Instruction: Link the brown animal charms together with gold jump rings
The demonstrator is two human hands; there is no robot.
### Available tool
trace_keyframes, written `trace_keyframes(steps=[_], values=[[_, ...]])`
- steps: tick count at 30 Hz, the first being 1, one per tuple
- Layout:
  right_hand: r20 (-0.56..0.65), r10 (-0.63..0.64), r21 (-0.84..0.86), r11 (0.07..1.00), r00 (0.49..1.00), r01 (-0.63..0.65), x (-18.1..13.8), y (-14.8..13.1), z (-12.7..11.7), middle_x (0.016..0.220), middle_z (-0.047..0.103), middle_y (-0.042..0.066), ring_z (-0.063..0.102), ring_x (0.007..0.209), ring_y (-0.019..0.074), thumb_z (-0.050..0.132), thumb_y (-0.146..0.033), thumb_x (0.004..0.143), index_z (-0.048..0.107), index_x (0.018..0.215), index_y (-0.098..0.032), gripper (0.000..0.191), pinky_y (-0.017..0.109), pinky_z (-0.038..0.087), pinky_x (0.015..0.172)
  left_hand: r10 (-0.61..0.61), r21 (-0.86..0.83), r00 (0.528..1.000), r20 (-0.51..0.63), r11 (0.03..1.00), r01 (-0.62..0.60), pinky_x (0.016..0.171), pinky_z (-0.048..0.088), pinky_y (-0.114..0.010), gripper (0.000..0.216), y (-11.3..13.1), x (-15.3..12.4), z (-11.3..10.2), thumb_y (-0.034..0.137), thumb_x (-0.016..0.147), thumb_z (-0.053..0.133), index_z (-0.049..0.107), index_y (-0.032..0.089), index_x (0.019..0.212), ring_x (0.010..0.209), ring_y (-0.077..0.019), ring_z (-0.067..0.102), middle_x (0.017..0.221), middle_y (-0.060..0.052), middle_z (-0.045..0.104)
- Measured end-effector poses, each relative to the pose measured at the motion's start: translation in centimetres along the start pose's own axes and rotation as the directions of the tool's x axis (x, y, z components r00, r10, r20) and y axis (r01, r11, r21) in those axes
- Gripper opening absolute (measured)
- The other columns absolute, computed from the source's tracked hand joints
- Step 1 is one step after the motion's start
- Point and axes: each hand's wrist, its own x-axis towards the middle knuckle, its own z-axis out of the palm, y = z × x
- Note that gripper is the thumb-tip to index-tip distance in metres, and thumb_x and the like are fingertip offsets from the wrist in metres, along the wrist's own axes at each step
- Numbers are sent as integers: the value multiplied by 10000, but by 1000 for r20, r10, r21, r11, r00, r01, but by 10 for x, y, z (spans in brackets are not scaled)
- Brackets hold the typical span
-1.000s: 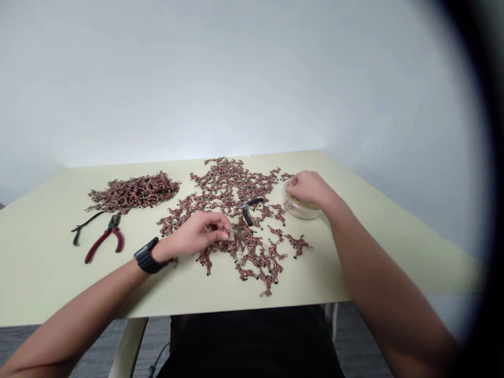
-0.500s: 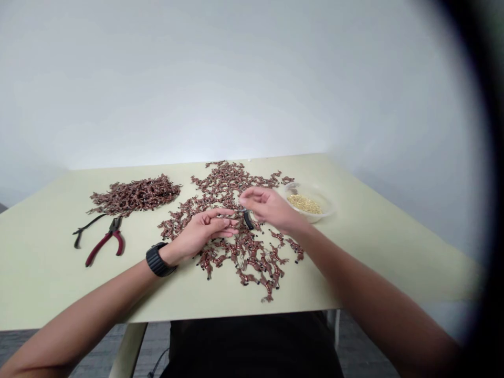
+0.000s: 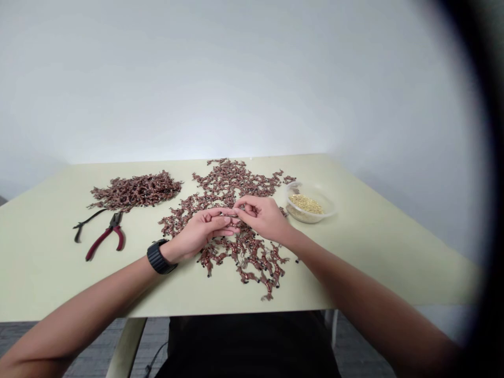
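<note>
My left hand (image 3: pixel 207 229) reaches in over a scatter of small brown deer-like figures (image 3: pixel 260 262). Its thumb lies bent against the fingers, and whatever they pinch is too small to make out. From the right, my right hand (image 3: pixel 265 218) meets it, thumb and index fingertip pressed together right at the left fingertips. Anything between those fingertips is hidden. Both hands hover above the middle of the scatter and cover part of it. Beside my right hand stands a clear plastic bowl (image 3: pixel 329 211) with small gold-coloured pieces (image 3: pixel 307 203) in it.
A denser heap of brown figures (image 3: pixel 137 190) lies at the left on the pale yellow table (image 3: pixel 394 252). Nearer me are red-handled pliers (image 3: pixel 106 236) and a thin black tool (image 3: pixel 81 228). A plain wall (image 3: pixel 252 79) rises behind the table.
My right hand has moved slightly down and left, bringing its fingertips against those of my left hand. A black-handled piece seen between the hands is now hidden. My left hand has hardly moved.
</note>
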Motion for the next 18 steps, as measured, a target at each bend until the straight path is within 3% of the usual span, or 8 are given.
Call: trace_keyframes(steps=[6, 11, 18], values=[[-126, -31, 4, 999, 992, 32, 1, -10, -4, 797, 605, 20, 530, 693, 151, 576, -286, 954, 681, 902, -216, 136, 272, 416, 592, 75, -32, 992, -106, 996, -78, 972, 563, -308, 237, -4, 3, -3, 314, 919, 720, 723, 171, 1109, 1021, -188, 729, 1072, -95, 752], [-52, 45, 120, 992, 998, -38, -5, -18, 3, 840, 666, 20, 576, 659, 145, 538, -323, 982, 659, 956, -230, 154, 267, 448, 550, 181, 58, 949, -257, 983, -172, 839, 551, -239, 287, -9, 6, -8, 290, 834, 805, 771, 200, 1105, 874, -120, 666, 1037, -47, 749], [-178, -60, 4, 998, 982, 61, -9, -23, 8, 867, 693, 24, 625, 736, 154, 551, -279, 978, 638, 937, -223, 111, 290, 514, 685, 204, 105, 929, -309, 978, -180, 878, 567, -326, 362, -5, 1, 2, 362, 799, 828, 763, 162, 1094, 861, -170, 710, 983, -82, 772]])
